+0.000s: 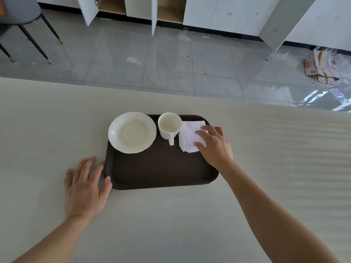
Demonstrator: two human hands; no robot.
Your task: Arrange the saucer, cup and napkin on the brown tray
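- Tray (161, 168): brown, long axis left to right, on the pale table (190, 224); near half bare.
- Saucer (132, 132): far-left corner, rim overhanging the tray edge.
- Cup (169, 125): just right of the saucer, upright, handle toward me.
- Napkin (190, 133): folded, far right, beside the cup.
- My right hand (214, 145): fingers spread flat on the napkin, holding nothing; the nearer hand to it.
- My left hand (85, 186): open, flat on the table, thumb against the tray's near-left corner.
- Room: grey tiled floor, white cabinets, a chair far left.
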